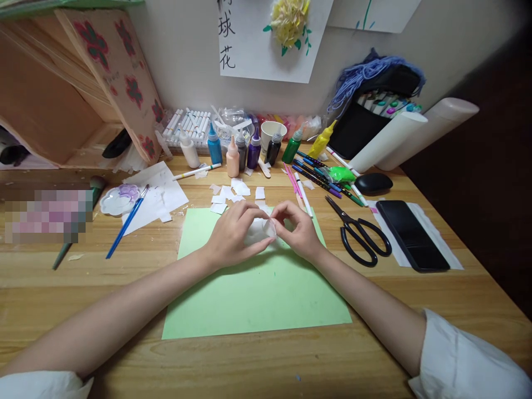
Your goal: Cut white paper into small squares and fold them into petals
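Over a light green sheet of paper [257, 299], my left hand [235, 235] curls round a small whitish, partly see-through piece [260, 228], too hidden to tell its exact kind. Thumb and fingers of that hand grip it from the left. On its right edge, my right hand [297, 230] pinches with thumb and forefinger. Both hands nearly meet at the piece's right end. Several torn white paper scraps [226, 194] lie just beyond my left hand. To the right of my right hand rest black-handled scissors [359, 235], blades pointing away.
Paint bottles [233, 158] stand along the back near a paper cup [274, 131]. Markers [318, 177] lie at right, with a phone [415, 235] and a mouse [374, 183]. At left are a blue brush [128, 220], a palette [118, 199] and a painted cardboard box [128, 83].
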Action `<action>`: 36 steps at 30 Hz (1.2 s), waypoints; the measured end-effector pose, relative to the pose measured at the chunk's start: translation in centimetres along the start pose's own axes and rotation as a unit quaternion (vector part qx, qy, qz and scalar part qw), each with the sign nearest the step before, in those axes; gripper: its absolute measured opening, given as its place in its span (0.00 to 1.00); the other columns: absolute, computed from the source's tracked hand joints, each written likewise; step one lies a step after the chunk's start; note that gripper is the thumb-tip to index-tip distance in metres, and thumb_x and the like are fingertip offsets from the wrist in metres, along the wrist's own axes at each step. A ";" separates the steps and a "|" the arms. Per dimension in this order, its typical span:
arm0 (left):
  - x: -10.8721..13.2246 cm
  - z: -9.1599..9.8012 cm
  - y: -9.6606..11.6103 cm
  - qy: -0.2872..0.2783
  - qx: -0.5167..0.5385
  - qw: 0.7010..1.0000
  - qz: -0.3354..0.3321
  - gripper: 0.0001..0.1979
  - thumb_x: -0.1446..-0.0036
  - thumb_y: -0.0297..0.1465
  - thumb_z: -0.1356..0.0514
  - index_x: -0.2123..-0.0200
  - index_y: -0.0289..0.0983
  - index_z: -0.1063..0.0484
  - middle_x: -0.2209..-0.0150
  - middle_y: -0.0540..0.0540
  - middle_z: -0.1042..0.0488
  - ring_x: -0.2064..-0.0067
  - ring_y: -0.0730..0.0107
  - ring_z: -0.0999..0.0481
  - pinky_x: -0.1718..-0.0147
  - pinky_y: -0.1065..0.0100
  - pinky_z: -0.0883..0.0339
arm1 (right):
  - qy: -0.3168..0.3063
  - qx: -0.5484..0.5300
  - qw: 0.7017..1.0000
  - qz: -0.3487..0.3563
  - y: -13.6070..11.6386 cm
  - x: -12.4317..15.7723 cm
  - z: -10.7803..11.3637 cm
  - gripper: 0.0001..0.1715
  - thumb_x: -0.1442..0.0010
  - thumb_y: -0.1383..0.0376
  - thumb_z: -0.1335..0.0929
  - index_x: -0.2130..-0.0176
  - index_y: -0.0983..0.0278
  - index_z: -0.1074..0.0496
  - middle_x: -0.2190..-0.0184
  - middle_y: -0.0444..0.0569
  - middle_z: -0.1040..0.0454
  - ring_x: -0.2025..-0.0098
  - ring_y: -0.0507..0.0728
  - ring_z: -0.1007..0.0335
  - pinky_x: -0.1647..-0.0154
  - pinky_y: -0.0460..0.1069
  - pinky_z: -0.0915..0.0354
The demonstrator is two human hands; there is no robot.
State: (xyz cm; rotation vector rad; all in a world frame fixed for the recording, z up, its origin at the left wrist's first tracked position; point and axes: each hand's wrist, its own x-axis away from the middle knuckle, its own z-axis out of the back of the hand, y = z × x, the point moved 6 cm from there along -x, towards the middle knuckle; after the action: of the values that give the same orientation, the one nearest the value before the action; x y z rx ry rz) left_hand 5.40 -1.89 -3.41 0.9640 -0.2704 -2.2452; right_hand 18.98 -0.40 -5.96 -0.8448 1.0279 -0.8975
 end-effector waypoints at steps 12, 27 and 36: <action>0.1 0.3 -0.2 0.032 0.028 0.999 0.005 0.04 0.44 0.30 0.43 0.65 0.36 0.34 0.67 0.45 0.30 0.65 0.69 0.31 0.67 0.67 0.36 | -0.026 -0.003 0.999 0.019 -0.5 0.0 -0.2 0.02 0.44 0.67 0.34 0.69 0.62 0.34 0.73 0.43 0.33 0.73 0.50 0.39 0.72 0.47 0.40; 0.1 0.4 -0.1 0.038 0.040 0.998 -0.009 0.03 0.44 0.29 0.43 0.66 0.36 0.34 0.68 0.46 0.30 0.66 0.70 0.31 0.68 0.68 0.36 | 0.012 0.024 0.998 0.056 -1.0 0.2 0.1 0.02 0.46 0.67 0.32 0.69 0.62 0.32 0.73 0.44 0.32 0.72 0.51 0.38 0.71 0.48 0.39; 0.2 0.3 -0.1 0.045 0.059 0.997 -0.017 0.02 0.45 0.27 0.43 0.69 0.37 0.36 0.68 0.46 0.26 0.66 0.71 0.27 0.66 0.68 0.33 | -0.006 0.041 0.998 0.057 -1.0 0.2 0.1 0.05 0.47 0.66 0.33 0.66 0.61 0.33 0.72 0.45 0.32 0.71 0.52 0.38 0.70 0.49 0.40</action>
State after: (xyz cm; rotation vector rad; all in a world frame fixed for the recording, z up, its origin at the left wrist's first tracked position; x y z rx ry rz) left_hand 4.99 -1.95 -3.34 1.1370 -0.3528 -2.2307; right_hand 18.92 -0.91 -5.08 -0.7148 1.0110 -0.8320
